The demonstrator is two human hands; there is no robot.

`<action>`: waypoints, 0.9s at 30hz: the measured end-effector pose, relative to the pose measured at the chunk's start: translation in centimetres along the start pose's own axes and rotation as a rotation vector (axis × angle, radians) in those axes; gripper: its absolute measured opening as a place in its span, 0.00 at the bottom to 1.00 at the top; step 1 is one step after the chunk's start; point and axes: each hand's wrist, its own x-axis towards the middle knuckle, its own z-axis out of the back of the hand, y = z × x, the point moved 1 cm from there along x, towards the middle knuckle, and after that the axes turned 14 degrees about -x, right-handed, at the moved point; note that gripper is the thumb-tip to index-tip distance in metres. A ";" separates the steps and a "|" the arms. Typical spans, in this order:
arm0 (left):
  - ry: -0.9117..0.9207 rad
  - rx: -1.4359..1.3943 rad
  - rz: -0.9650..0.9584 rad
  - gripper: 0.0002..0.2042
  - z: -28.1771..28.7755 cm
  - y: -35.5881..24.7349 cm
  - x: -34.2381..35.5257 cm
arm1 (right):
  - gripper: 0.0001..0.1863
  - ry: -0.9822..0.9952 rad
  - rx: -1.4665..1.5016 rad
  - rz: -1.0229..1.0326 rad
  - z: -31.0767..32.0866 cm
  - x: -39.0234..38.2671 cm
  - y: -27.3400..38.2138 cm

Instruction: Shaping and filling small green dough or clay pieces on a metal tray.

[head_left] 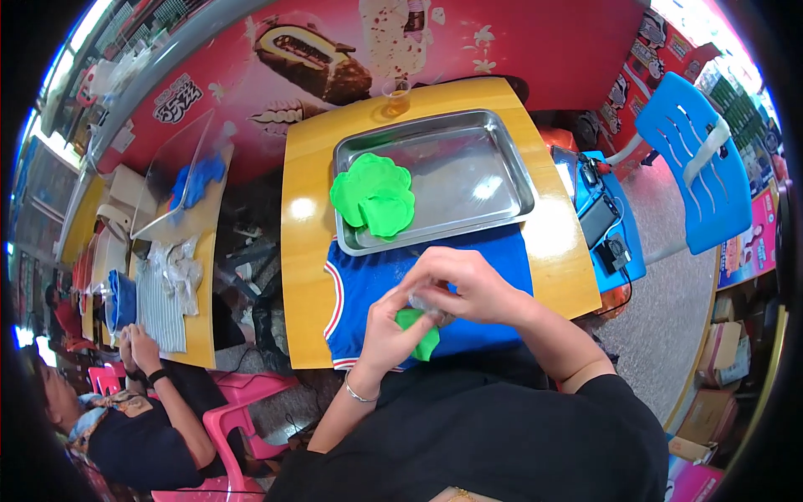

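Close together over a blue jersey on the yellow table, my two hands work on small items. My left hand has closed fingers around a bright green flat piece. My right hand is bent over it, pinching a small pale, clear-looking item that I cannot make out. Just beyond them, a steel tray holds overlapping green wavy-edged sheets at its left.
A cup stands behind the tray. A blue chair and phone-like devices are at right. At left, a co-worker sits on a pink chair beside another table with fabric and bags.
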 end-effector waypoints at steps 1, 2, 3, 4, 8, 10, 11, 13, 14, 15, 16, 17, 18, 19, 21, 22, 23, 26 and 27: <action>-0.099 -0.155 0.094 0.12 0.2 0.4 -0.4 | 0.10 -0.048 0.062 -0.092 -0.2 0.1 0.1; -0.195 -0.313 0.187 0.09 0.3 0.4 -0.8 | 0.12 -0.096 0.122 -0.187 -0.5 0.1 0.2; -0.271 -0.435 0.229 0.05 0.3 0.0 -0.9 | 0.19 -0.100 0.233 -0.253 -0.8 0.0 -0.4; -0.363 -0.581 0.193 0.07 0.1 0.0 -0.9 | 0.24 -0.114 0.289 -0.231 -1.5 -0.3 -0.9; -0.532 -0.800 0.166 0.09 0.0 0.1 -0.4 | 0.23 0.006 0.444 -0.398 -4.5 -2.5 -1.1; -0.504 -0.804 0.191 0.08 -0.1 -0.3 -0.5 | 0.21 0.024 0.415 -0.448 -5.2 -3.0 -1.6; -0.522 -0.805 0.188 0.08 0.0 -0.1 -0.5 | 0.17 -0.036 0.454 -0.461 -5.2 -3.1 -2.1; -0.472 -0.820 0.207 0.08 0.2 0.6 -0.8 | 0.09 -0.192 0.170 -0.331 -4.6 -2.6 -2.5; -0.486 -0.822 0.205 0.08 0.5 1.0 -1.2 | 0.08 -0.236 0.056 -0.275 -4.0 -1.9 -2.0; -0.454 -0.841 0.220 0.08 0.8 1.3 -1.4 | 0.09 -0.193 0.127 -0.363 -3.3 -1.4 -1.2; -0.422 -0.860 0.234 0.08 1.0 1.7 -1.7 | 0.10 -0.149 0.196 -0.451 -2.8 -0.9 -0.5; -0.391 -0.868 0.250 0.10 1.1 2.0 -1.9 | 0.12 -0.131 0.331 -0.461 -2.2 -0.7 -0.3; -0.397 -0.874 0.246 0.10 1.1 2.0 -2.0 | 0.12 -0.065 0.408 -0.445 -1.2 -0.7 -0.6; -0.383 -0.906 0.257 0.11 1.1 2.0 -2.0 | 0.11 0.017 0.550 -0.435 -0.5 -0.9 -1.6; -0.386 -0.873 0.312 0.17 1.2 1.9 -2.1 | 0.08 0.089 0.197 -0.423 0.1 0.4 -1.6; -0.391 -0.877 0.311 0.17 1.3 1.9 -2.2 | 0.08 0.061 -0.338 -0.399 0.1 0.9 -1.7; -0.393 -0.906 0.325 0.18 1.5 2.0 -2.2 | 0.08 0.073 -0.311 -0.439 0.3 1.3 -1.6; -0.410 -0.949 0.345 0.22 1.8 2.4 -2.5 | 0.09 0.113 -0.188 -0.446 0.5 1.9 -0.7; -0.402 -0.902 0.308 0.24 1.7 2.5 -2.5 | 0.09 0.135 -0.090 -0.418 0.3 1.8 -0.5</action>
